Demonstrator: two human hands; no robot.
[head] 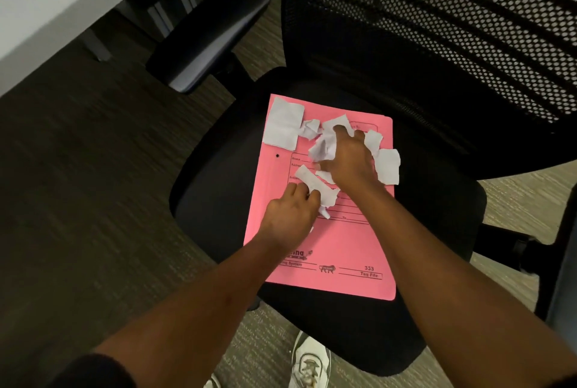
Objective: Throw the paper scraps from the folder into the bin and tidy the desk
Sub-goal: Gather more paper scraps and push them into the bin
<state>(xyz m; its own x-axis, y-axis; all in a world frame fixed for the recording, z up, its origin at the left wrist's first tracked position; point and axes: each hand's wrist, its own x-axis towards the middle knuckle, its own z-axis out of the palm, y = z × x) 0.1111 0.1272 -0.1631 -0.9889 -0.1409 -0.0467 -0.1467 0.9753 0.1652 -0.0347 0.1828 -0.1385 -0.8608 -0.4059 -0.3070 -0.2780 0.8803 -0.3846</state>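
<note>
The pink folder (pixel 324 244) is laid closed and flat on the seat of a black office chair (pixel 437 231), apparently so that it serves as a tray from which the torn white paper scraps (pixel 284 124) can be gathered. A long strip (pixel 315 184) is pinched by the curled fingers of the left hand (pixel 288 216), while a crumpled wad (pixel 323 147) is clutched by the right hand (pixel 349 160). At least 3 looser, ragged pieces are left scattered over the folder's upper half; no bin is in view.
</note>
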